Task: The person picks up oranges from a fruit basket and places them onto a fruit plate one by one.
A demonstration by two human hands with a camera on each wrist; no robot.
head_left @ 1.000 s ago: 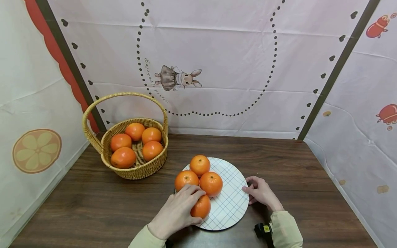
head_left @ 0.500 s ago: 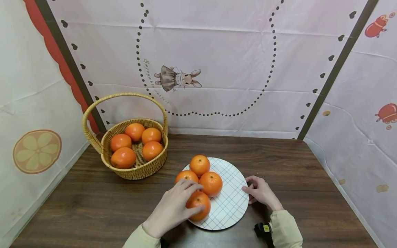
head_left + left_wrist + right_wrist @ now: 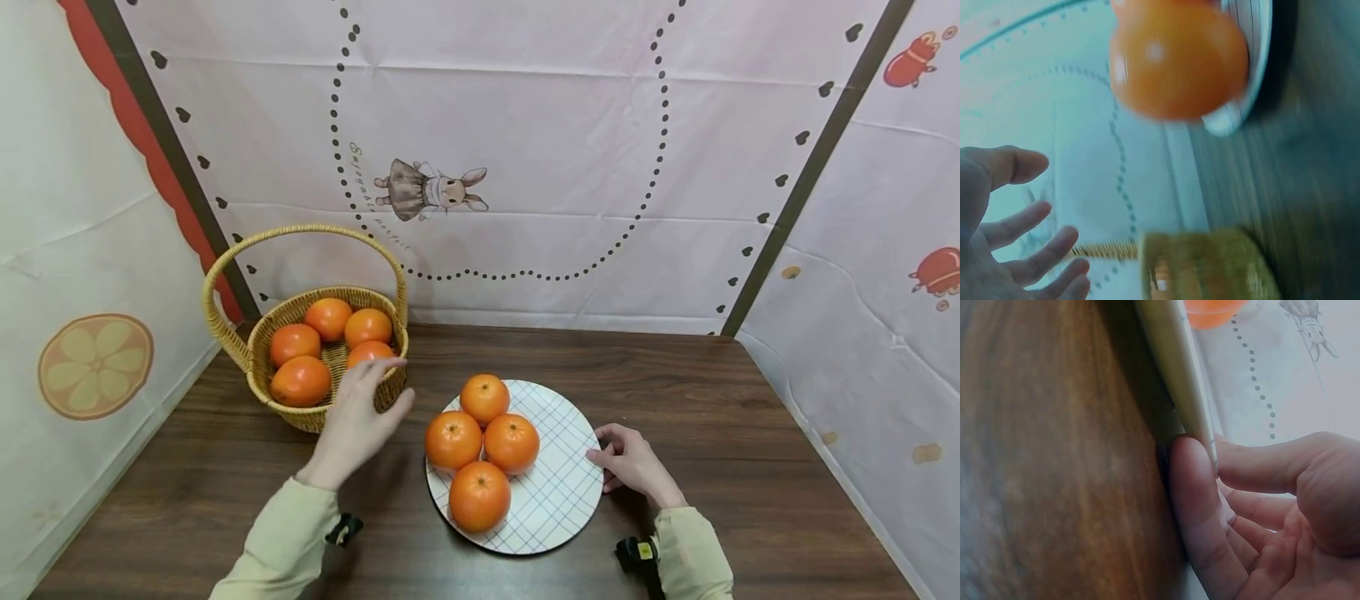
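A round white plate [image 3: 566,492] with a blue grid pattern carries several oranges [image 3: 480,497] on its left half. At the plate's right rim my right hand [image 3: 637,467] pinches the edge, thumb on top and a finger underneath, as the right wrist view shows. My left hand [image 3: 356,429] is in the air by the front right of a wicker basket [image 3: 352,414], holding nothing. Its fingers [image 3: 1041,259] are spread and relaxed in the left wrist view. Inside the basket lie several more oranges [image 3: 300,382], one partly hidden behind the left hand.
The basket's tall arched handle [image 3: 303,227] rises at the back left of the dark wooden table [image 3: 675,383]. Printed cloth walls [image 3: 525,142] enclose the back and both sides. A black wrist strap [image 3: 636,552] shows at the right sleeve.
My left hand has let go of the front orange on the plate and moved left and away to the basket. The orange stays on the plate. My right hand keeps its place.
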